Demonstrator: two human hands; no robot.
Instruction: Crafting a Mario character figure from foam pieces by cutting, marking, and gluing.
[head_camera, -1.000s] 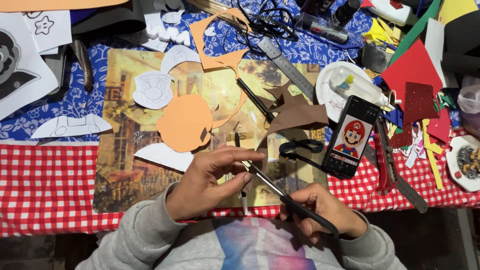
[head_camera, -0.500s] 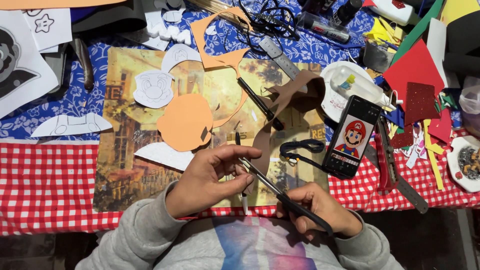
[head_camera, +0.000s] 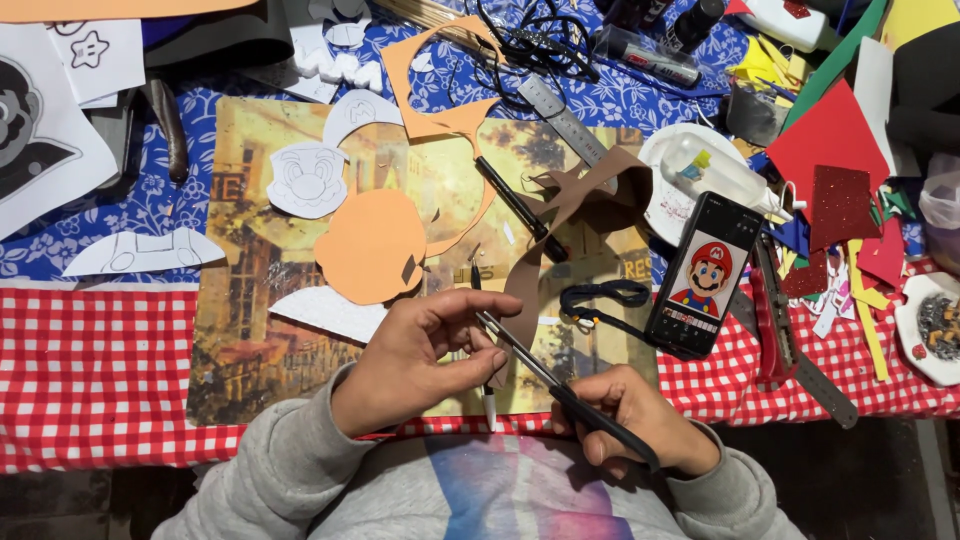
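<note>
My left hand (head_camera: 415, 350) pinches the lower end of a long brown foam strip (head_camera: 590, 195), which curls up and away over the picture mat (head_camera: 250, 330). My right hand (head_camera: 645, 420) grips the black handles of a pair of scissors (head_camera: 530, 362). The blades point up-left and meet the strip right at my left fingertips. A white pen (head_camera: 488, 402) lies under the hands at the table's near edge. Beside my left hand sit an orange foam shape (head_camera: 368, 245) and white paper cutouts (head_camera: 305, 180).
A phone (head_camera: 705, 275) showing a cartoon character lies right of the strip, next to a second pair of black scissors (head_camera: 600, 296). A black marker (head_camera: 520, 210), metal ruler (head_camera: 565, 120), plate with glue bottle (head_camera: 700, 165), red cutter (head_camera: 775, 320) and foam scraps (head_camera: 830, 150) crowd the right side.
The brown foam strip has lifted off the mat and curled toward the back. Both hands and the scissors stay in nearly the same place.
</note>
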